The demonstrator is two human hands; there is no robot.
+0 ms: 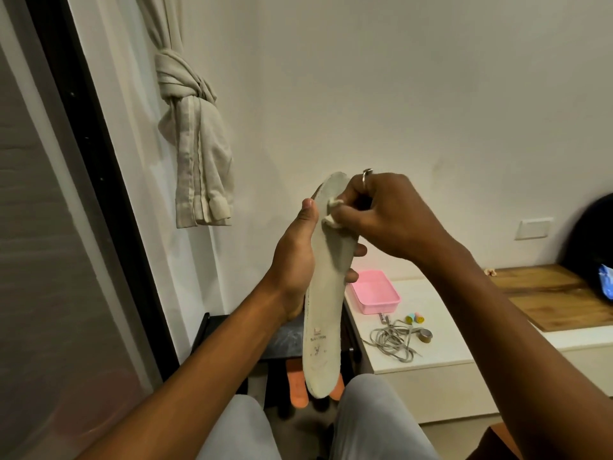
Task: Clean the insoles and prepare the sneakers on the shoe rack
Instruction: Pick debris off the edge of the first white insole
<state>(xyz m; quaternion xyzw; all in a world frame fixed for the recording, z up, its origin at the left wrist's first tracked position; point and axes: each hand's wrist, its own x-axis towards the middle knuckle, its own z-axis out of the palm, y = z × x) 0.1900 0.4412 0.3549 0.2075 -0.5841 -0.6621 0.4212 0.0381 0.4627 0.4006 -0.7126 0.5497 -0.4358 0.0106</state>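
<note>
A long grey-white insole point(323, 313) stands upright in front of me, toe end up. My left hand point(295, 260) grips it around the middle from the left, thumb along its edge and fingertips showing on the right side. My right hand point(381, 214), with a ring on one finger, pinches a small white wad of cloth or tissue point(331, 212) and presses it against the upper part of the insole. Below, a dark shoe rack point(282, 336) holds orange footwear point(296, 388), mostly hidden by the insole and my knees.
A white cabinet top point(441, 327) to the right carries a pink tray point(374, 292), loose grey laces point(394, 340), a small tape roll point(425, 335) and small coloured pieces point(414, 317). A knotted curtain point(195, 137) hangs at the left by a dark-framed window. A wooden board point(547, 293) lies further right.
</note>
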